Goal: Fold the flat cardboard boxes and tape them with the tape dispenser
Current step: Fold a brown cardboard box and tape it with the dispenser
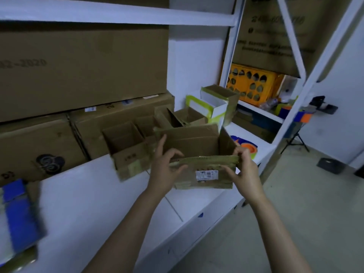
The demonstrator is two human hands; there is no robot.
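A small brown cardboard box (199, 146), opened into shape with its top flaps up, is held over the white shelf (82, 194). Its near wall carries old tape and a white barcode label. My left hand (164, 170) grips the near left corner, fingers curled over the rim. My right hand (245, 170) pinches the near right corner. An orange tape dispenser (248, 148) lies on the shelf just behind the right hand, partly hidden. Another folded open box (128, 148) stands to the left.
Large cartons (78, 66) are stacked along the back of the shelf. More small open boxes (177, 117) and white-and-yellow boxes (212, 103) stand behind. An orange crate (252, 85) sits on the right rack. A blue flat item (21, 217) lies at left. Floor lies right.
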